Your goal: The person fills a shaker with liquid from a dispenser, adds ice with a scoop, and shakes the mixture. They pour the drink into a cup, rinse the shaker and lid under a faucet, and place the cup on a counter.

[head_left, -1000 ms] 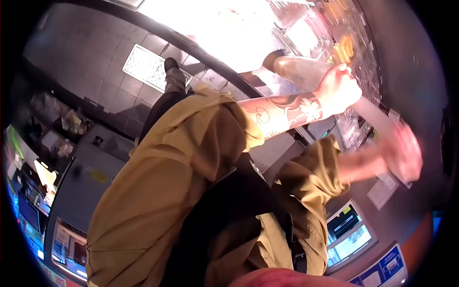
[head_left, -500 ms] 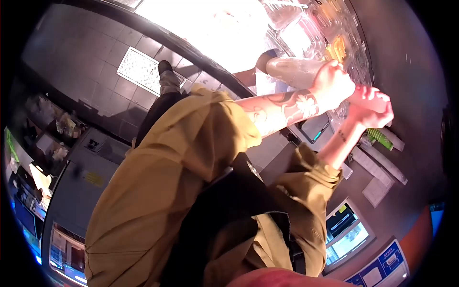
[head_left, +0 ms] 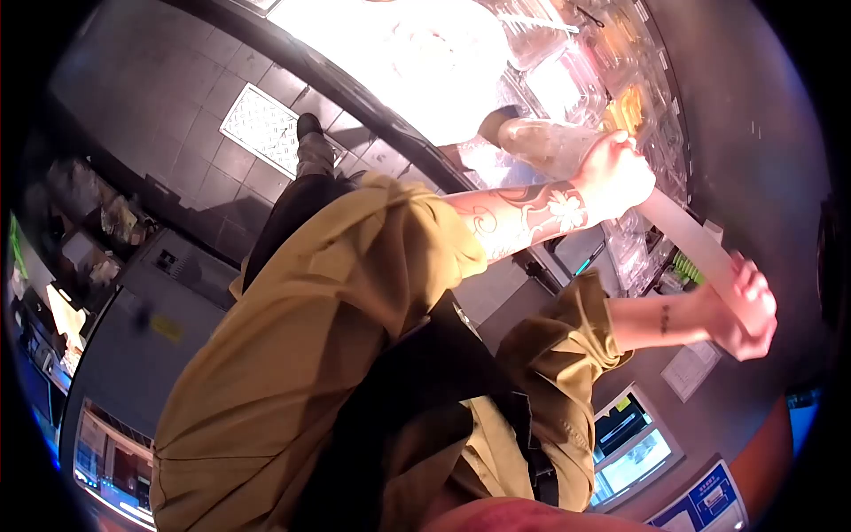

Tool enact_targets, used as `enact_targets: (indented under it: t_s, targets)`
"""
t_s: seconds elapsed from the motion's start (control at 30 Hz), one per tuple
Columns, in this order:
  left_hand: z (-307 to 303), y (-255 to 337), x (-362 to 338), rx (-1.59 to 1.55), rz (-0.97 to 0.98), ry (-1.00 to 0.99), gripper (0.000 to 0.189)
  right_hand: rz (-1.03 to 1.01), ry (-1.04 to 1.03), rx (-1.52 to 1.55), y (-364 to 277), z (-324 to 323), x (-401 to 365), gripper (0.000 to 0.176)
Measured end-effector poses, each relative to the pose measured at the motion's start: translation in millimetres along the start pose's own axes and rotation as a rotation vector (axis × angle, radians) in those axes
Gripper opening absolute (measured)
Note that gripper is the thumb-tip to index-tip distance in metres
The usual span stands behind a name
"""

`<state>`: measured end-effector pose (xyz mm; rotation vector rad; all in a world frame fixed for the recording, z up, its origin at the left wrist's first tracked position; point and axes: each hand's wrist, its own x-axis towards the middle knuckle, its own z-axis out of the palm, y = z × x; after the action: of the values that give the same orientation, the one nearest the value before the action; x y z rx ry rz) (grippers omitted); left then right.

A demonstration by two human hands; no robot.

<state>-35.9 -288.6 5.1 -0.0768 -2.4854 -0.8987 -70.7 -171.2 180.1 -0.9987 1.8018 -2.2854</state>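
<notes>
My left hand point(head_left: 616, 182), on the forearm with a flower tattoo, is closed in a fist around a pale translucent plastic sleeve point(head_left: 550, 146). A bulging part of the sleeve reaches back over the counter, ending at a brown, dark-rimmed end. On the other side of the fist, a smooth pale strip point(head_left: 687, 235) runs taut to my right hand point(head_left: 745, 319), whose fingers curl around its far end. I cannot tell exactly what the sleeve contains. Clear plastic containers point(head_left: 563, 84) lie beyond my left hand.
A brightly lit counter point(head_left: 381, 53) fills the top. Yellow pieces point(head_left: 625, 111) show among the clear packaging. Papers point(head_left: 691, 368) hang on the dark wall near a window point(head_left: 629, 443). Behind me are a metal floor plate point(head_left: 261, 129) and a grey cabinet point(head_left: 177, 319).
My right hand has moved away from my left, down and to the right in view. A length of pale strip now shows between them. My left hand has hardly moved.
</notes>
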Motion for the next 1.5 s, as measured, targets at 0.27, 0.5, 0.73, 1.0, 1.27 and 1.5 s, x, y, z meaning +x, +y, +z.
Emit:
enact_targets:
  t_s: [0.27, 0.5, 0.73, 1.0, 1.27, 1.5]
  targets:
    - [-27.1, -3.0, -4.8, -0.033, 0.027, -0.115, 0.008, -0.153, 0.110, 0.023, 16.7, 7.2, -12.5, 0.031]
    - [-18.8, -8.4, -6.9, 0.054, 0.042, 0.078, 0.010, -0.228, 0.148, -0.006, 30.6, 14.0, -19.2, 0.029]
    - [-25.6, -7.2, -9.2, -0.005, 0.049, -0.209, 0.025, -0.308, 0.473, -0.349, 57.7, 29.2, -48.9, 0.023]
    - [-33.5, -28.1, -0.3, -0.302, 0.109, -0.233, 0.051, -0.617, 0.605, -0.782, 164.9, 17.5, -56.1, 0.029]
    - [-27.9, -62.3, -71.5, -0.568, 0.015, -0.278, 0.123, -0.283, 0.642, 0.105, 129.4, 53.9, -133.7, 0.033]
    - [-77.6, -69.4, -149.3, -0.565, -0.023, -0.520, 0.090, -0.400, 0.368, -0.156, 8.4, 83.7, -212.1, 0.037]
